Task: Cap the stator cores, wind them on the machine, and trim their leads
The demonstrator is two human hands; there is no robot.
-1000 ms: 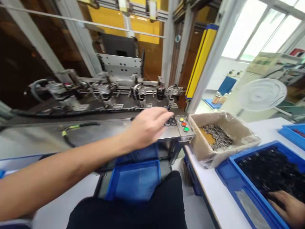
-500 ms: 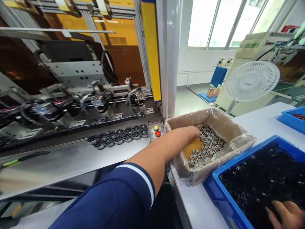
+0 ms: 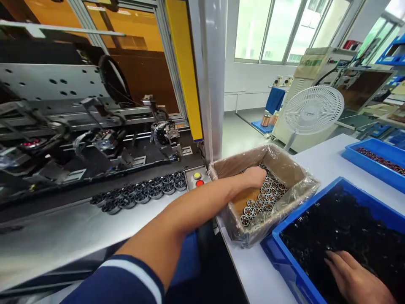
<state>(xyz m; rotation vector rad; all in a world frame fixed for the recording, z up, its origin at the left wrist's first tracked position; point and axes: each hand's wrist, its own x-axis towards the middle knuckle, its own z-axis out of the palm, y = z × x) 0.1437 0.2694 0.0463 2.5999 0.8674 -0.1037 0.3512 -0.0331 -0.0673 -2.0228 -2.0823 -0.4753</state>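
My left hand [image 3: 253, 177] reaches into a plastic-lined cardboard box [image 3: 294, 175] and rests on the small round metal parts [image 3: 268, 198] packed inside it. Its fingers curl down onto the parts and are mostly hidden. My right hand [image 3: 354, 278] lies flat with fingers stretched out on a heap of black parts in a blue bin [image 3: 284, 259] at the lower right. A row of dark round parts [image 3: 142, 192] stands on the machine's metal shelf to the left of the box.
A small panel with a yellow and a red button [image 3: 198, 179] sits between the shelf and the box. Behind it runs a machine with fixtures and cables [image 3: 104, 139]. A white fan [image 3: 311, 110] stands behind the box. Another blue bin [image 3: 373, 162] lies at the far right.
My left hand left the row of parts by the buttons, swung right and went down into the cardboard box. My right hand stayed in the blue bin. The view turned right.
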